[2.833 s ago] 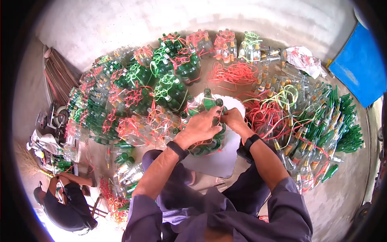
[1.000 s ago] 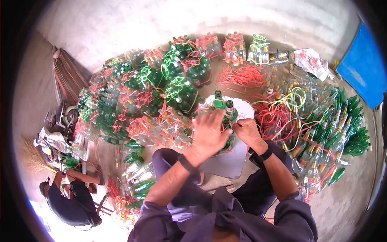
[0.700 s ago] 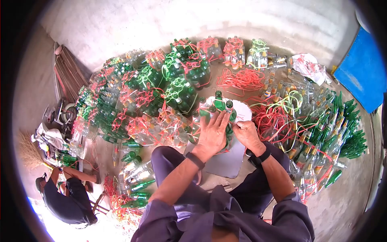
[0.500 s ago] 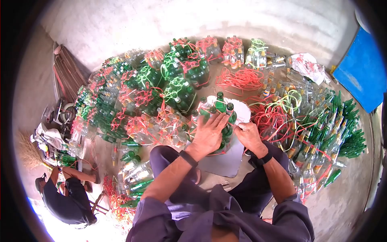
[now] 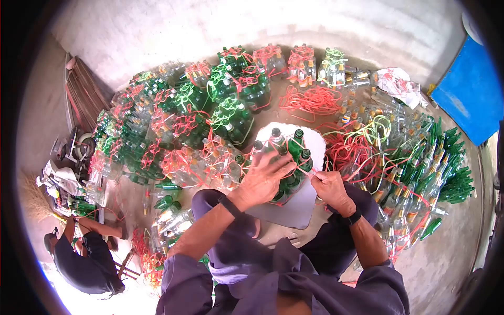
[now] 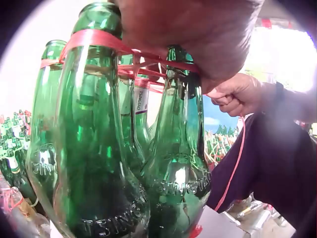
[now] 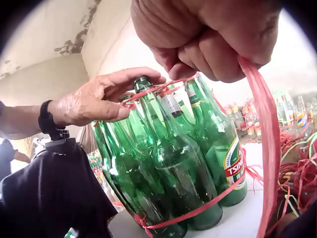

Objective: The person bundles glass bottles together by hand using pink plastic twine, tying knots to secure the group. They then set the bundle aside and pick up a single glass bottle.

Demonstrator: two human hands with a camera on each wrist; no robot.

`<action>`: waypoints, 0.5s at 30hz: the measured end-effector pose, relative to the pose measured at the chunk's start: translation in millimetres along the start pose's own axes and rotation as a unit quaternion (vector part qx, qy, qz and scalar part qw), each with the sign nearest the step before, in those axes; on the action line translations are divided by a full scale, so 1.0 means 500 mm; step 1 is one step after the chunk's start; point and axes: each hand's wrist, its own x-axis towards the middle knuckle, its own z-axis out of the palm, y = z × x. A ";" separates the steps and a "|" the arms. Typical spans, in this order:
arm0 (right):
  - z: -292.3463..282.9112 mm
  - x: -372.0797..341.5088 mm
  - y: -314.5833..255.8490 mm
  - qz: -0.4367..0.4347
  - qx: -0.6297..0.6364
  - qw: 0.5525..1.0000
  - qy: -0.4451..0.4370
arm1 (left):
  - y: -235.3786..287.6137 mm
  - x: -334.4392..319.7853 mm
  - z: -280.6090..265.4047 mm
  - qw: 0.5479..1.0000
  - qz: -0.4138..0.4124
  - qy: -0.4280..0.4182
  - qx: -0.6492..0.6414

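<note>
White surface (image 5: 286, 214) beneath banded green bottles (image 5: 295, 148)

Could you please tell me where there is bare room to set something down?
The white board's near part, between the green bottles and the person; its far right edge, beside the red string tangle; and the floor right of the loose bottles. Left of the board is crowded with tied bundles.

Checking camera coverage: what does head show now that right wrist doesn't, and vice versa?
Head only: blue panel, straw broom.
Right wrist only: legible "TSIN" on a bottle's red label, dark wall stains.
Both: left hand on the green glass bottles, right hand gripping red plastic strap, white support surface.
</note>
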 end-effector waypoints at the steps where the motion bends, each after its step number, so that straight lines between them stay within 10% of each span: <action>1: 0.000 -0.002 -0.001 0.002 0.005 1.000 -0.005 | 0.003 -0.002 -0.001 1.000 -0.014 0.012 0.003; 8: 0.018 -0.013 0.001 0.017 0.037 0.999 -0.013 | 0.026 -0.040 0.025 0.992 -0.073 0.101 -0.005; 15: 0.035 -0.028 -0.013 0.034 0.013 0.999 -0.027 | 0.084 -0.083 0.057 0.919 -0.356 0.170 -0.004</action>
